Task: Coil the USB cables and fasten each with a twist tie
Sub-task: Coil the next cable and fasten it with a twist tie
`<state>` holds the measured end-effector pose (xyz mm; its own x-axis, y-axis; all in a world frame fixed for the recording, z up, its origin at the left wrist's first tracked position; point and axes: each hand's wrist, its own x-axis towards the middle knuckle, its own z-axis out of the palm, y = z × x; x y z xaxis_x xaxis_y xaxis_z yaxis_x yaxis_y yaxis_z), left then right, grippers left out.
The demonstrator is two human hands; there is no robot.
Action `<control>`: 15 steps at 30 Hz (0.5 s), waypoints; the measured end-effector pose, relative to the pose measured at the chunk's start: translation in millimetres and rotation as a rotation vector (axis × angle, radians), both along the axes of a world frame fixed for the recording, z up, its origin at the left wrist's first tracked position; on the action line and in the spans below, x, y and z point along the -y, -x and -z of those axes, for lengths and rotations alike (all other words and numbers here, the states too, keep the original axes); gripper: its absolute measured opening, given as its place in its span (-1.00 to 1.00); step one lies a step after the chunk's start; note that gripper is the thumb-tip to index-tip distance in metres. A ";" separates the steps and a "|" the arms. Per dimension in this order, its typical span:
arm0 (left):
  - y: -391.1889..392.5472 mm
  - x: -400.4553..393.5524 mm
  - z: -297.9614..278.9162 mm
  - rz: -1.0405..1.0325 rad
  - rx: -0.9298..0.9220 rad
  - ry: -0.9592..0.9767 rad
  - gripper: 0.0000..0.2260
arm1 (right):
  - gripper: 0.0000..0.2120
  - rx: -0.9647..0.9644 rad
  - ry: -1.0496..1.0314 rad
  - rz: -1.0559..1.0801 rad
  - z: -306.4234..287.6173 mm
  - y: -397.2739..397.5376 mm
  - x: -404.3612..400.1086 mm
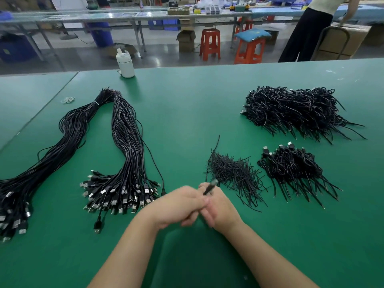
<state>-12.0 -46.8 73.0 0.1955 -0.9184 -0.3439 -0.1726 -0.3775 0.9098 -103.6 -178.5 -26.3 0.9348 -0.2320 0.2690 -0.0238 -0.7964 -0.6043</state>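
Both hands meet low over the green table [187, 113] — the left hand [178, 204] and right hand [218, 206] curl together around a black USB cable [208, 189], its plug poking out above the fingers. The twist ties [232, 171] lie heaped just beyond; uncoiled bundles [124, 142] stretch away to the left.

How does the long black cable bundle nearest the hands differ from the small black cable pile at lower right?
The long black cable bundle lies stretched out, uncoiled, banded at its far end, its USB plugs fanned toward the person; the small black cable pile holds short coiled cables with loose ends splayed outward. The bundle is far longer. Both are black USB cables on the green table.
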 end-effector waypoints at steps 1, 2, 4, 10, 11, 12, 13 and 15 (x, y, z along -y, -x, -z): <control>1.3 1.5 3.1 0.021 0.120 -0.157 -0.66 | -0.79 -0.007 -0.003 0.026 -0.5 -0.4 -0.7; 3.3 4.3 6.1 0.012 0.251 -0.298 -0.66 | -0.88 -0.024 -0.005 0.048 -0.5 -0.4 -1.9; 5.5 8.9 11.2 0.016 0.536 -0.499 -0.68 | -0.97 -0.006 0.070 0.057 4.4 0.7 -2.7; 15.5 14.7 40.0 -0.292 0.861 -0.521 -0.74 | -0.81 0.022 0.144 0.076 11.0 0.8 -1.8; 19.7 16.7 47.0 -0.385 0.878 -0.440 -0.72 | -0.78 0.019 0.129 0.078 11.1 0.8 -1.7; 24.3 18.8 54.1 -0.487 0.869 -0.344 -0.70 | -0.76 0.018 0.105 0.078 10.2 0.8 -1.6; 28.1 20.5 61.1 -0.593 0.818 -0.239 -0.69 | -0.76 0.017 0.078 0.076 9.8 0.6 -1.6; 33.4 24.4 73.2 -0.752 0.665 -0.025 -0.63 | -0.72 0.001 0.037 0.069 8.7 0.4 -1.4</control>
<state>-45.4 -71.2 -0.2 0.8817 -0.4709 0.0293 -0.3520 -0.6151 0.7055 -104.0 -177.1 -35.0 0.9167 -0.2857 0.2792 -0.0790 -0.8147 -0.5745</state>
